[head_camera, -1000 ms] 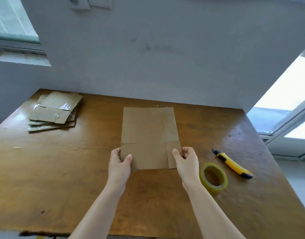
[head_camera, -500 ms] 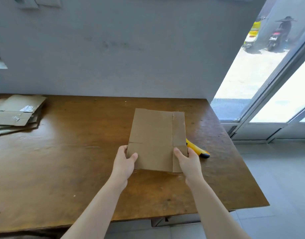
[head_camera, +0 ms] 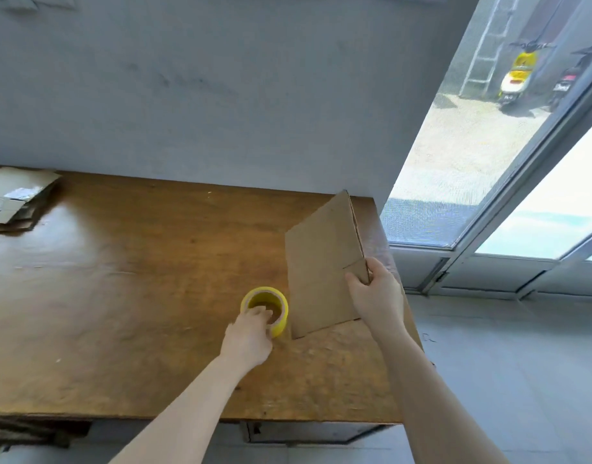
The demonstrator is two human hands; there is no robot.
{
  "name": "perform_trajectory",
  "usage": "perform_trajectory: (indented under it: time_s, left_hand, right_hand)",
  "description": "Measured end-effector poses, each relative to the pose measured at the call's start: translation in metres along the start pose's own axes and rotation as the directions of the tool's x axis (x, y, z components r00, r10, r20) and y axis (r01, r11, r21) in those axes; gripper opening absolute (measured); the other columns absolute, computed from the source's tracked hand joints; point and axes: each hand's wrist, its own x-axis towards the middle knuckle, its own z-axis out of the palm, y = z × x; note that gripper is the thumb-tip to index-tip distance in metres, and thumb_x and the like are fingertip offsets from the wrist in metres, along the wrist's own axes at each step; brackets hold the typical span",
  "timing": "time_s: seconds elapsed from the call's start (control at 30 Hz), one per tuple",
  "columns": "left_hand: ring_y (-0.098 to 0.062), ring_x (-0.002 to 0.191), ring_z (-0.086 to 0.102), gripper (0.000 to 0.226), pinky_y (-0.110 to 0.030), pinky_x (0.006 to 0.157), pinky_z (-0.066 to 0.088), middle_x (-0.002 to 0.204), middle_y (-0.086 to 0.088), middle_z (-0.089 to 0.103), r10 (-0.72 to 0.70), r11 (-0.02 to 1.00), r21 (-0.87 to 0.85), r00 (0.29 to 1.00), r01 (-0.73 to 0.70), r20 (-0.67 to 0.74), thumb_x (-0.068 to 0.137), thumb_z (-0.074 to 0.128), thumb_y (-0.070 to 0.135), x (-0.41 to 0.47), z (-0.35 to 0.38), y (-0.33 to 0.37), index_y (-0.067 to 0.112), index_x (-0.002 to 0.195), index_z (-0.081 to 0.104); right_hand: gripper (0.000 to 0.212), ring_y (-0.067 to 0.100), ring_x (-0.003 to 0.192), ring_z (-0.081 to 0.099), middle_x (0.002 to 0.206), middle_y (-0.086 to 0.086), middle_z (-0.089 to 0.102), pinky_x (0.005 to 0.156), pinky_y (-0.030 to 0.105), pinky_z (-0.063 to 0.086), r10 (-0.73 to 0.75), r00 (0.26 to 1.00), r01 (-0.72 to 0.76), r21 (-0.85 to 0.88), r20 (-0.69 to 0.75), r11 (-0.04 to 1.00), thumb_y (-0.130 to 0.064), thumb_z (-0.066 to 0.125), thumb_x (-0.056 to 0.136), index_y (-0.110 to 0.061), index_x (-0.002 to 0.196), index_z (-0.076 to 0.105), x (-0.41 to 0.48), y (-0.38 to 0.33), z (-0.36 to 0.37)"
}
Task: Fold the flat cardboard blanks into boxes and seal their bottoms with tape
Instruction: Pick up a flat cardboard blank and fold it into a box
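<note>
tape roll (head_camera: 282,318) beside held blank (head_camera: 318,272), cardboard stack (head_camera: 16,199) far left

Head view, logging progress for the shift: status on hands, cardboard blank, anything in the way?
Left hand grips tape roll. Right hand holds cardboard blank tilted up, not yet folded. Stack of blanks far left, apart.

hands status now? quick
Left hand: fingers pinch the near rim of the tape roll.
Right hand: grips the cardboard blank, held tilted.
</note>
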Motion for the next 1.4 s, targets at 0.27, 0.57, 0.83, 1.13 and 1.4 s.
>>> perform_trajectory:
  time_s: [0.27,0.57,0.83,1.13,1.4]
  left_hand:
    - [-0.022,0.150,0.016,0.067,-0.055,0.119,0.008,0.161,0.001,0.024,0.071,0.880,0.450,0.980,-0.150,0.188,0.101,0.039,0.010,0.010,0.002,-0.003,0.035,0.156,0.009]
    - [-0.020,0.150,0.015,0.073,-0.058,0.118,0.004,0.158,0.000,0.029,-0.036,0.910,0.415,0.992,-0.017,0.118,0.099,0.043,0.019,0.029,-0.025,-0.053,0.044,0.154,0.003]
    - [-0.023,0.136,0.042,0.049,-0.036,0.109,0.034,0.148,-0.002,0.047,-0.065,0.915,-0.401,0.997,0.038,-0.053,0.102,0.039,0.045,0.034,-0.081,-0.014,0.021,0.144,0.046]
    - [-0.022,0.122,0.053,0.056,-0.037,0.099,0.047,0.140,0.000,0.054,-0.270,0.603,-0.779,0.963,0.172,0.004,0.095,0.052,0.048,0.029,-0.084,0.019,0.019,0.143,0.046]
    - [-0.011,0.061,0.048,0.013,-0.025,0.050,0.032,0.076,0.002,0.054,-0.203,0.913,-0.390,0.962,0.120,-0.181,0.097,0.044,0.022,0.014,-0.096,0.039,0.016,0.087,0.051]
  right_hand:
    - [0.004,0.028,0.075,0.051,0.076,-0.004,0.056,0.058,0.031,0.033,-0.059,0.993,0.091,-0.354,0.098,0.931,-0.022,0.049,0.089,-0.019,0.088,0.051,0.004,-0.006,0.006]
    - [0.006,0.022,0.074,0.053,0.079,-0.005,0.055,0.051,0.028,0.035,-0.040,0.932,0.188,-0.387,0.360,0.903,-0.022,0.047,0.088,-0.019,0.092,0.044,0.005,-0.034,0.048]
    - [0.037,0.019,0.081,0.062,0.093,-0.005,0.062,0.070,0.035,0.054,0.019,0.809,0.232,-0.349,0.588,0.908,-0.051,0.058,0.087,-0.022,0.109,0.051,0.003,-0.052,0.070]
    - [0.054,0.016,0.083,0.071,0.109,-0.006,0.068,0.064,0.030,0.056,0.045,0.705,0.007,-0.071,0.708,0.997,-0.058,0.059,0.089,-0.025,0.131,0.054,0.023,-0.039,0.060]
    - [0.050,0.016,0.090,0.062,0.110,-0.004,0.065,0.074,0.033,0.054,-0.077,0.842,0.205,-0.185,0.534,0.961,-0.042,0.054,0.087,-0.026,0.133,0.049,0.029,-0.048,0.059]
